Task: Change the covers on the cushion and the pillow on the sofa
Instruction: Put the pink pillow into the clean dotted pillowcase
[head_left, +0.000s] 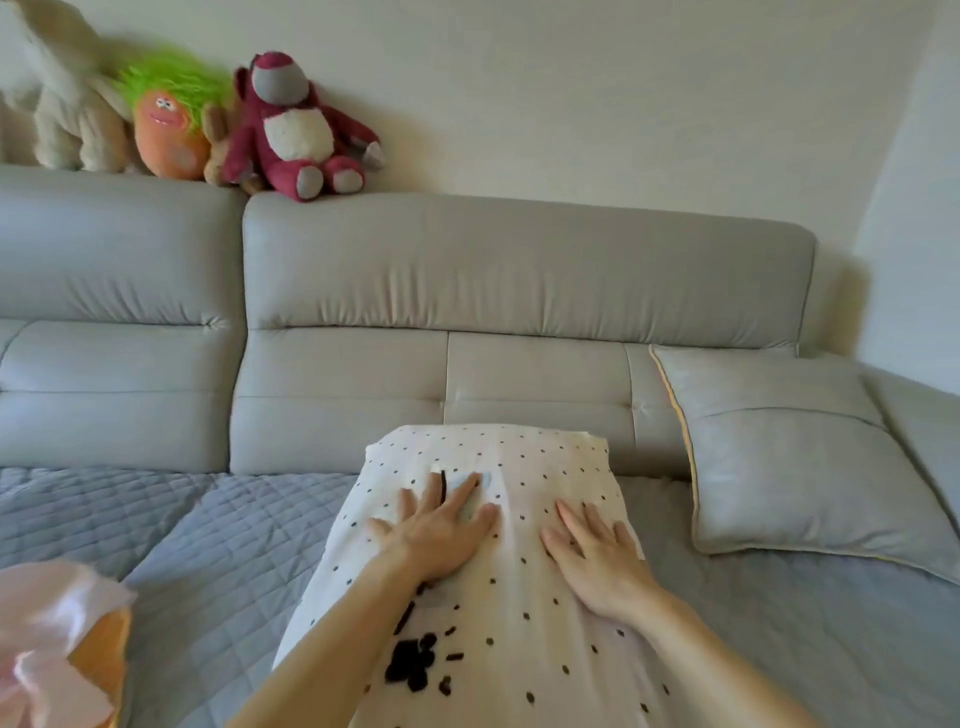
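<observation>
Dotted white pillow (519, 597) lengthwise on sofa (519, 291)

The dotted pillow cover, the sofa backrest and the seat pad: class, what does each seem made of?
Dotted pillow cover: thin matt woven cloth, perhaps cotton; soft creases. Sofa backrest: leather or imitation, smooth with faint sheen; puckered folds at seams. Seat pad: matt quilted fabric; stitched diamond grid.

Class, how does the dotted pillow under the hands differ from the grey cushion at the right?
The dotted pillow is white with dark spots; the grey cushion is plain, with yellow piping. The left hand and right hand press on the pillow; the cushion is untouched, propped against the backrest. Both rest on the quilted seat.
</observation>
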